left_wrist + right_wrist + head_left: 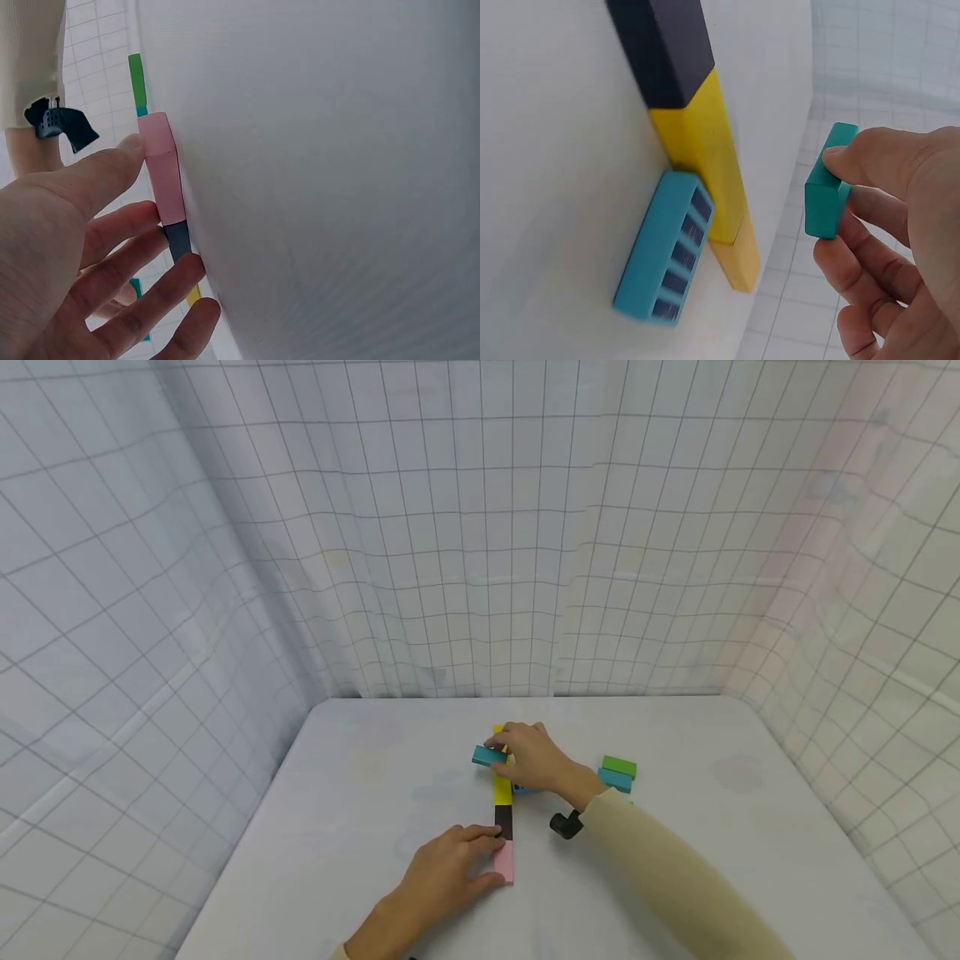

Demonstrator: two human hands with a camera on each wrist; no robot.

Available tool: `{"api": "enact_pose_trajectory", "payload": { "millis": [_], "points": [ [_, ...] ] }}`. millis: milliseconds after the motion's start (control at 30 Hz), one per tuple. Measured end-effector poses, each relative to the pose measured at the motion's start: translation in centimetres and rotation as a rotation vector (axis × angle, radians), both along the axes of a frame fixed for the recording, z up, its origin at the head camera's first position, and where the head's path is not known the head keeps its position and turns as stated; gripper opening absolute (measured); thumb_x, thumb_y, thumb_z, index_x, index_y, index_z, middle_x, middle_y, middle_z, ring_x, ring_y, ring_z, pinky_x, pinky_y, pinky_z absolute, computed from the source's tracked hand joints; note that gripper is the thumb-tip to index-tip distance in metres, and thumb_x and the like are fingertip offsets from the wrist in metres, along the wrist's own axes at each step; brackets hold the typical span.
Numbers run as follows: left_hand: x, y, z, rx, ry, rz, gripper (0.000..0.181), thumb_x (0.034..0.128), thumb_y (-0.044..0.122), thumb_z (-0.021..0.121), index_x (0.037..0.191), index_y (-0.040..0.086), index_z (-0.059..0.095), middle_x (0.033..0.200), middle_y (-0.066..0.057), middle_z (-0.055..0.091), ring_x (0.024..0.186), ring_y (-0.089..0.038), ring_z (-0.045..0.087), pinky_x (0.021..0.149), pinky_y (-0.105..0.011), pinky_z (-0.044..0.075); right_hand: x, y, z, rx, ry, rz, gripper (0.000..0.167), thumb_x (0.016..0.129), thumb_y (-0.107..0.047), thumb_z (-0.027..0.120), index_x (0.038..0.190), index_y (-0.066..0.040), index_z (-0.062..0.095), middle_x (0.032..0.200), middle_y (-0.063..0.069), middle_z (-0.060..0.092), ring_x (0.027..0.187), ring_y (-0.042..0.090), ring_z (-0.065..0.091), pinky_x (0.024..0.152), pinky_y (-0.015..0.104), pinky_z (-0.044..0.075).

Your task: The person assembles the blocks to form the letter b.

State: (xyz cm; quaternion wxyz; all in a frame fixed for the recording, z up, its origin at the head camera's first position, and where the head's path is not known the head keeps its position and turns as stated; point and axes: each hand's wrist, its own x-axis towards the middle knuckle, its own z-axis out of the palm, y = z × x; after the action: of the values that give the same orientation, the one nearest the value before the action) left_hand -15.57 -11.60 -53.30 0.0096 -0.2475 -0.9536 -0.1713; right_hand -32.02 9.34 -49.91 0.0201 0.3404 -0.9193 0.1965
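A row of blocks runs away from me: a pink block [504, 862], a black block [503, 821], a yellow block [502, 792] and a lighter yellow-orange block [739, 262] at the far end. Along the row's left side, my left hand [444, 870] touches the pink block with its thumb; the fingers lie fairly straight near the pink and black blocks. A teal block [827, 184] is pinched between the thumb and fingers of my right hand [534, 758], above the row. Against the yellow block leans a blue block with dark slots [664, 251], mostly covered by the right hand in the head view.
Right of the row lie a green block [619, 766] and a blue-teal block [615, 779], with a bit of green partly behind the sleeve. A black device [566, 825] shows at the right wrist. Gridded white curtains [480, 527] surround the white table [360, 793].
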Motion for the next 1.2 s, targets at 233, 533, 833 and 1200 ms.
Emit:
{"api": "enact_pose_trajectory", "payload": {
  "millis": [233, 533, 833, 1200],
  "points": [
    [0.0, 0.1, -0.3, -0.024, -0.054, 0.031, 0.053, 0.0999, 0.048, 0.094, 0.147, 0.026, 0.082, 0.156, 0.007, 0.077, 0.135, -0.023, 0.076, 0.108, -0.048, 0.070, 1.3, 2.6, -0.2, 0.022, 0.023, -0.029, 0.036, 0.106, -0.024, 0.086, 0.140, -0.013, 0.084, 0.125, 0.003, 0.082, 0.117, 0.021, 0.076, 0.103, 0.050, 0.051],
    [0.0, 0.0, -0.5, -0.017, -0.020, 0.020, 0.054, 0.0995, 0.048, 0.094, 0.147, 0.026, 0.082, 0.156, 0.008, 0.077, 0.134, -0.024, 0.078, 0.108, -0.048, 0.070, 2.3, 6.2, -1.4, 0.016, 0.035, -0.098, 0.035, 0.103, -0.021, 0.089, 0.138, -0.014, 0.085, 0.122, 0.001, 0.082, 0.111, 0.020, 0.074, 0.098, 0.044, 0.049],
    [-0.1, 0.1, -0.4, -0.021, -0.033, 0.022, 0.055, 0.0991, 0.048, 0.094, 0.148, 0.027, 0.081, 0.156, 0.007, 0.077, 0.137, -0.024, 0.077, 0.112, -0.052, 0.069, 3.1, 8.7, -2.6, -0.009, 0.010, -0.144, 0.036, 0.100, -0.019, 0.091, 0.135, -0.014, 0.085, 0.117, 0.000, 0.082, 0.109, 0.020, 0.074, 0.096, 0.042, 0.048],
    [-0.3, 0.1, -0.4, -0.027, -0.035, 0.016, 0.055, 0.1001, 0.048, 0.093, 0.149, 0.026, 0.081, 0.157, 0.007, 0.077, 0.136, -0.023, 0.077, 0.110, -0.050, 0.069, 4.1, 10.7, -4.0, -0.012, 0.013, -0.185, 0.035, 0.100, -0.021, 0.092, 0.134, -0.013, 0.085, 0.113, -0.001, 0.080, 0.106, 0.019, 0.074, 0.095, 0.042, 0.051]
  ]
}}
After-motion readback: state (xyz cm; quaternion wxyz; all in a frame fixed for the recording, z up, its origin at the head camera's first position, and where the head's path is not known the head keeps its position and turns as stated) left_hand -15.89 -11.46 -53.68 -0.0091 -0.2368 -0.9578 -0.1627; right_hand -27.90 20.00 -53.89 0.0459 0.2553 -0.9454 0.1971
